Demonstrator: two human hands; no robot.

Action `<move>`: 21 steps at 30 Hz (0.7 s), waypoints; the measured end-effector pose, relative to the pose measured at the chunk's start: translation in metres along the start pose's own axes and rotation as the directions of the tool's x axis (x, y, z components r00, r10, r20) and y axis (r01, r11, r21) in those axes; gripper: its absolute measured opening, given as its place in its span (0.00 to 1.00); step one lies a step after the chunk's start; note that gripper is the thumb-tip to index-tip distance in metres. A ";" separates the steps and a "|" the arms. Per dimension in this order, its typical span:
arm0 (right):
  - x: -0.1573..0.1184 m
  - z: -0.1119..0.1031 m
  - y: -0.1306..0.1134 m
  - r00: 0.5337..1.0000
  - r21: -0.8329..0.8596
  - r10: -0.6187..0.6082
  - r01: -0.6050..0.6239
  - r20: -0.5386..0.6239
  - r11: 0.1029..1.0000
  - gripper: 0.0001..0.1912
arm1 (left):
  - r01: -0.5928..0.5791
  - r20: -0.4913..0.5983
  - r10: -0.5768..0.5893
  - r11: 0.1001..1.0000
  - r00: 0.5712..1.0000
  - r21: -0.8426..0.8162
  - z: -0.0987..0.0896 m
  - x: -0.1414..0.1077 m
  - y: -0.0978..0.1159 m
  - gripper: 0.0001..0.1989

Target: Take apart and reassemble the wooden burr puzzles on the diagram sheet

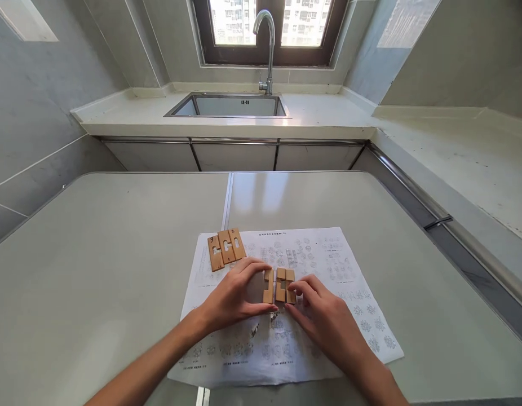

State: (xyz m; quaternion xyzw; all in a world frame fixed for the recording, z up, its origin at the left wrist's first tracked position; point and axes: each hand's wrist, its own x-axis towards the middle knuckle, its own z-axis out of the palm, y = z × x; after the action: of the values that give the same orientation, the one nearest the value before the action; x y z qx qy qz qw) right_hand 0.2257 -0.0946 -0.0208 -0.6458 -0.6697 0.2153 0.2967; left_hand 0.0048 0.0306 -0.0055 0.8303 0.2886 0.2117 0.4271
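On the left, bare pale surface (117,254), with a light seam (228,200) running away from the paper's far edge. At the upper left corner of a large printed sheet (222,341), three flat wooden plates side by side in a slanting row: left plate (217,262) with an irregular cutout, middle plate (229,257) with another cutout, right plate (240,252) with an elongated slot and a dark "2" at the top. Next, left hand (238,290) curved open around a gap, clamped with thumb below and fingertips above on the left block (270,286), notched and wooden, above the middle of the sheet. Just to the right, apart from it, middle block (280,292), also notched, close beside the right block (290,274). Right hand (328,310) on the right block, index fingertip over its face and thumb at the lower end. Below the blocks, small ragged dark-and-white spots on the paper; around them, rows of tiny diagrams and text, too small to read. Beyond the surface, left to right, metal sink (227,106) set in a white counter (320,110), then curved faucet (271,53) in front of a dark-framed window (267,55).
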 end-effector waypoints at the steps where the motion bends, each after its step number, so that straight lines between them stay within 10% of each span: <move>1: 0.001 -0.001 0.000 1.000 0.005 0.005 -0.005 0.000 1.000 0.07 | 0.059 -0.003 -0.059 0.993 0.998 -0.105 -0.002 -0.001 0.003 0.34; 4: 0.004 -0.012 -0.003 0.998 0.128 0.065 -0.064 -0.004 0.990 0.10 | 0.213 0.050 -0.217 0.839 0.975 -0.501 -0.006 -0.001 0.010 0.30; 10: 0.035 -0.032 -0.014 0.974 0.622 0.213 -0.211 0.071 0.754 0.15 | 0.374 0.309 -0.299 0.191 0.903 -0.907 -0.007 0.003 0.009 0.34; 21: 0.102 0.001 -0.003 0.962 0.868 0.050 -0.265 0.270 0.419 0.13 | 0.314 0.251 -0.411 0.094 0.877 -0.945 -0.009 0.001 0.012 0.25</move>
State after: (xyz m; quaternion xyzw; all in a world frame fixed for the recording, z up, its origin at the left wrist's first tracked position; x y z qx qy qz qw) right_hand 0.2239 0.0067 -0.0076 -0.4238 -0.4150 0.6290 0.5025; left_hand 0.0037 0.0315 0.0094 0.2666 0.3006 0.2643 0.8768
